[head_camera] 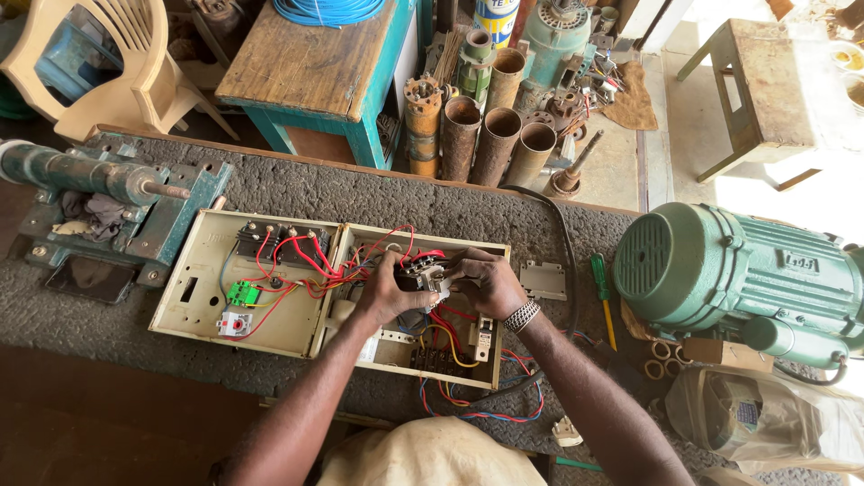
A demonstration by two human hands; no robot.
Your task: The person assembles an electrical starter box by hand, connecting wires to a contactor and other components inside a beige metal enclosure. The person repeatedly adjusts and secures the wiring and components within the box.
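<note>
Two hands (382, 292) (486, 281), one open control box (270, 310), one green motor (738, 270), one screwdriver (603, 297), four rusty pipes (495, 139).

Noted: a translucent plastic bag (765, 418) with a small blue-and-white label (746, 414) at the desk's right end, a brown cardboard box (725, 353) just beside it under the green motor (738, 270), which bears a raised nameplate (797, 262), and a yellow-blue-white can (496, 16) at top centre.

Daylight, strongest from upper right; floor (765, 193) there blown out to near white. Bench (288, 193) evenly lit, soft shadows under hands. Lower left dim. Focus sharp centre; wide-angle bending at frame edges. Slight sheen on green motor (747, 270).
</note>
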